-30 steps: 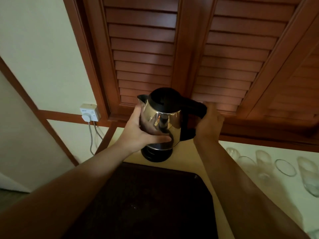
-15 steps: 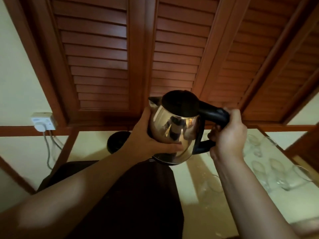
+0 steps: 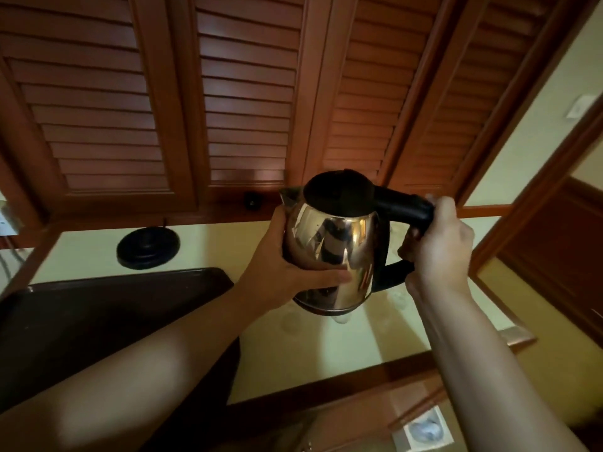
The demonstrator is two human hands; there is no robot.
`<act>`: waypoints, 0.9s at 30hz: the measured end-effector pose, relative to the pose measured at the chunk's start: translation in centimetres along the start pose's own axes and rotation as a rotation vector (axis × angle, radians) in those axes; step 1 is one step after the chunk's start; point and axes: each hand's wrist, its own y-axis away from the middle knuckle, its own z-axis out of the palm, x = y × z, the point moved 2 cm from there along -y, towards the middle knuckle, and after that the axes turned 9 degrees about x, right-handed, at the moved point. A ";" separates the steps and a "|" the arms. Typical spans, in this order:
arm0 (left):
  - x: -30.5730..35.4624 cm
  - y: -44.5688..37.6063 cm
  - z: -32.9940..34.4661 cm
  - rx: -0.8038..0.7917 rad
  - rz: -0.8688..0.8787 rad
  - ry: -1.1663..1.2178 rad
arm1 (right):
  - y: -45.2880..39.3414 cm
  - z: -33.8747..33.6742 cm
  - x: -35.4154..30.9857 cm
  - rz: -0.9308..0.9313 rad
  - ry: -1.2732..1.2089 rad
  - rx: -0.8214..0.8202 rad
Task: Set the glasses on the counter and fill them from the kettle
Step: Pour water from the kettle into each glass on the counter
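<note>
head view: kettle (image 3: 332, 246) held in the air above the counter (image 3: 313, 350), off its base (image 3: 148, 247). right hand (image 3: 439, 246) clenched round the black handle to carry the weight, left hand (image 3: 287, 269) fingers wrapped on the steel body, likely steadying for the pour. glasses mostly hidden behind the kettle, only faint blurred shapes. dark tray (image 3: 98, 321) sits left, not in the way.

Both forearms extended — left hand (image 3: 277, 272) cupped, right hand (image 3: 440, 246) fisted.

Louvred wooden doors (image 3: 241, 102) (dimly lit) above pale yellow wall (image 3: 228, 238)
</note>
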 end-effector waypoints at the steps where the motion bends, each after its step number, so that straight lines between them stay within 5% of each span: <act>1: -0.2 0.5 1.1 0.008 -0.013 0.002 | -0.3 -1.1 0.0 -0.003 0.018 -0.019; 12: -4.3 6.2 8.2 0.006 -0.239 0.026 | -2.7 -9.0 3.3 0.061 0.232 -0.039; 27: -8.4 6.8 8.6 0.006 -0.430 0.204 | -2.5 -9.1 5.5 0.052 0.358 -0.069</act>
